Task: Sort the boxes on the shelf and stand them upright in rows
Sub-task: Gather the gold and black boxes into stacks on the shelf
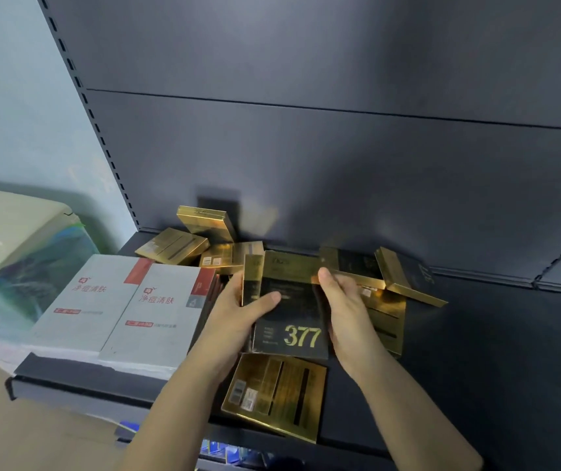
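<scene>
A black and gold box marked 377 (292, 317) is held tilted over the dark shelf (476, 362). My left hand (238, 314) grips its left edge with the thumb across the front. My right hand (343, 300) grips its right edge, thumb on the top corner. A second gold box (251, 277) stands against its left side, under my left fingers. Several gold boxes lie jumbled behind: one heap at the back left (184, 243), another at the right (398, 277). One gold box (275, 392) lies flat at the shelf's front edge.
Two white and red boxes (119, 307) lie flat at the shelf's left end. A pale green plastic container (10, 232) sits beyond the shelf to the left. The dark back panel (340, 147) rises behind. The shelf's right half is bare.
</scene>
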